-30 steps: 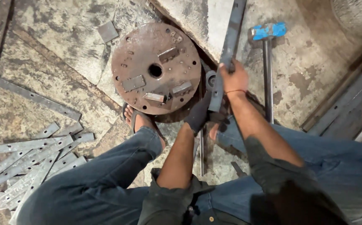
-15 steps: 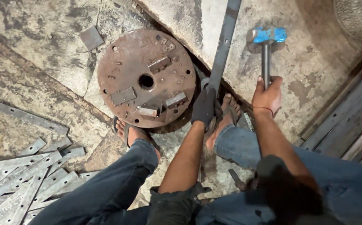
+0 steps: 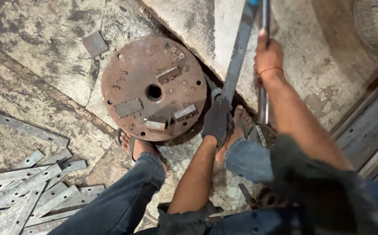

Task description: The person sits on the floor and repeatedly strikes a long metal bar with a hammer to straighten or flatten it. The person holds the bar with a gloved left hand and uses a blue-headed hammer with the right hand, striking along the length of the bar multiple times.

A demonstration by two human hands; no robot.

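My left hand (image 3: 216,122), in a dark glove, grips the lower end of a long flat steel bar (image 3: 237,52) that runs up and away beside the rusty round plate (image 3: 153,88). My right hand (image 3: 268,56) is closed around a hammer handle (image 3: 263,98), a thin metal shaft standing almost upright; only a bit of its blue head shows at the top edge. The round plate lies flat on the floor with a centre hole and several small blocks welded on it. My sandalled feet rest by its near edge.
A pile of several flat drilled metal strips (image 3: 28,191) lies at the lower left, with one longer strip (image 3: 23,127) above it. A small square plate (image 3: 95,43) sits on the stone floor. Steel channels (image 3: 372,126) line the right side.
My right hand left the flat bar, took the hammer handle and has lifted it up and forward. The left hand keeps its grip on the bar's lower end.
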